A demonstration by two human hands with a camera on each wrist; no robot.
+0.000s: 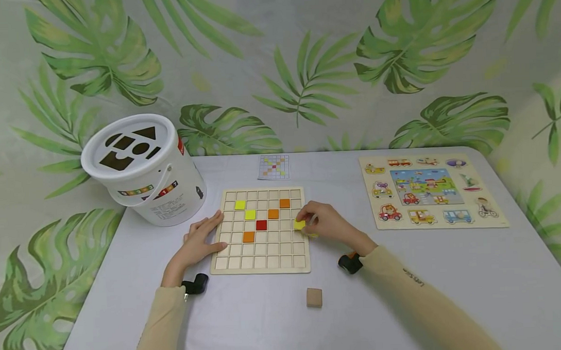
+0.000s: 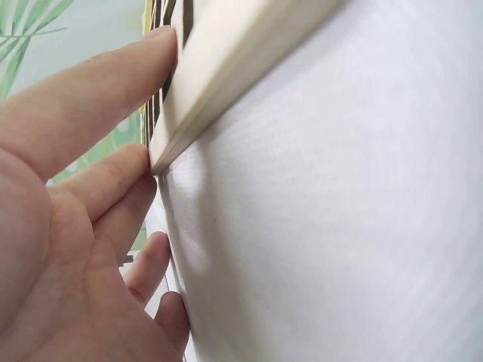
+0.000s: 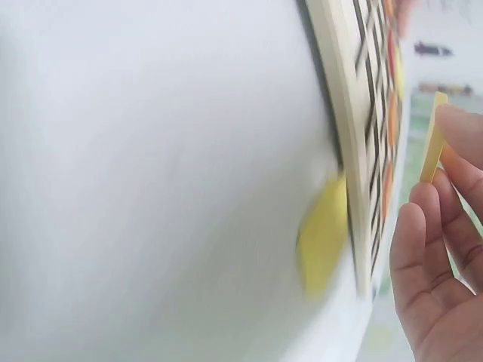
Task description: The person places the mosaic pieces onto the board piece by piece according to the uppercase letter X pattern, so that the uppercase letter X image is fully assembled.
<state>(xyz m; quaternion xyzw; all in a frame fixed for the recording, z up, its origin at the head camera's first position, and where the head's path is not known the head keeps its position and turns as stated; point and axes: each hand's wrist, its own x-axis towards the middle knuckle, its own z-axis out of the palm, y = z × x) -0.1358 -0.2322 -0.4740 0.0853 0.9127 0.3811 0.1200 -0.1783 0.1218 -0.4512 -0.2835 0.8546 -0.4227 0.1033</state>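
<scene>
A wooden grid board [image 1: 265, 262] lies flat on the table with yellow, orange and red square tiles in some of its cells. My left hand [image 1: 198, 243] rests along the board's left edge, its fingers extended and the thumb at the rim. Over the right edge, my right hand [image 1: 326, 221] pinches a yellow square tile [image 3: 432, 143] between thumb and fingers. A second yellow tile [image 3: 323, 237] lies on the table against that edge, mostly hidden under the right hand in the head view. The red tile [image 1: 261, 225] sits near the middle of the grid.
Behind the board lies a pattern card [image 1: 274, 167] with a coloured X. A white bucket [image 1: 179, 207] with a shape-hole lid stands at the back left. To the right is a vehicle picture puzzle [image 1: 382, 166]. One small wooden block [image 1: 314, 297] sits near the front.
</scene>
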